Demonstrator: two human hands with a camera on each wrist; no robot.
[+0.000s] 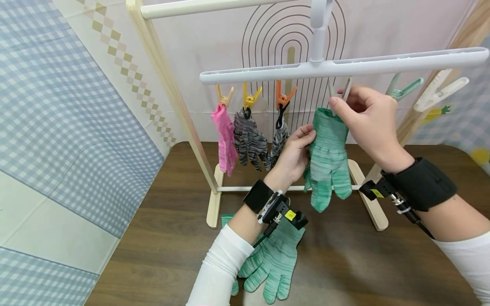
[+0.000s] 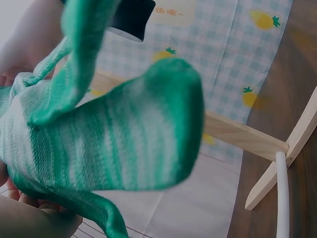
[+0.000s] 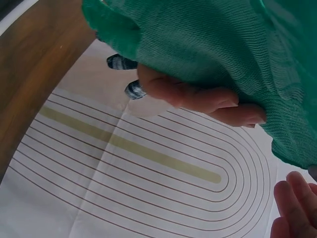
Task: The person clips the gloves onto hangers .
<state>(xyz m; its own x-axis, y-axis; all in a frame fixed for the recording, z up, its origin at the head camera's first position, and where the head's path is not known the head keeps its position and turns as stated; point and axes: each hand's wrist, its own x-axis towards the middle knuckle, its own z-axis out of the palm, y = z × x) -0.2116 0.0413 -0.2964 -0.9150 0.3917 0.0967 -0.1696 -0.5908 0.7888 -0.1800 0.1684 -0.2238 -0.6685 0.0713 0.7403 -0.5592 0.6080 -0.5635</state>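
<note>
A green striped glove (image 1: 331,148) hangs cuff up from a grey clothespin (image 1: 347,88) under the white hanger bar. My right hand (image 1: 373,119) pinches around the clothespin, its thumb just over the cuff. My left hand (image 1: 292,159) touches the glove's left edge; in the right wrist view its fingers (image 3: 198,99) lie fairly straight against the knit. The glove's fingers (image 2: 143,129) loom close in the left wrist view. Another green glove (image 1: 273,259) lies on the table (image 1: 153,255) beneath my left forearm, which covers part of it.
A pink glove (image 1: 225,140) and dark grey gloves (image 1: 250,138) hang left on pale, yellow and orange clothespins (image 1: 283,97). Green (image 1: 407,90) and white (image 1: 440,91) clothespins hang at the right. The white hanger bar (image 1: 260,75) and the wooden rack (image 1: 172,97) surround the work.
</note>
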